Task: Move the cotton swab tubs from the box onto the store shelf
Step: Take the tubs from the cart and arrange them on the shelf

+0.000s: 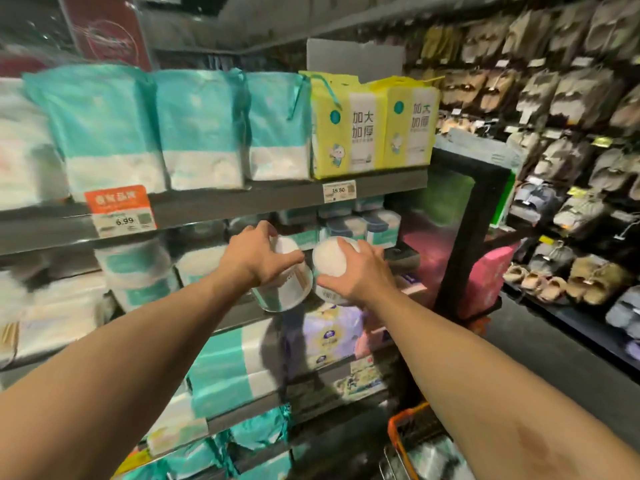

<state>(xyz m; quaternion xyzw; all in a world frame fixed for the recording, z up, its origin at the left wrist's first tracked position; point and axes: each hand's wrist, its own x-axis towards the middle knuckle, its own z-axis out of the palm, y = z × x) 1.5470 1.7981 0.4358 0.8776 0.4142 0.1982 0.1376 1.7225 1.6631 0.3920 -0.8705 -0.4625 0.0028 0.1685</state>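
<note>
My left hand (254, 256) grips a round white cotton swab tub (289, 289) from above, tilted, at the front of the middle store shelf (239, 322). Beside it my right hand (360, 271) grips a second tub (329, 263) by its white lid. The two tubs are close together, almost touching. More swab tubs (379, 225) stand further back on the same shelf. The box is not clearly in view.
Teal tissue packs (204, 129) and yellow packs (349, 129) fill the shelf above. An orange price tag (119, 209) hangs on its edge. An orange basket (405, 441) sits at the bottom right. Slippers (568, 278) line the wall at right.
</note>
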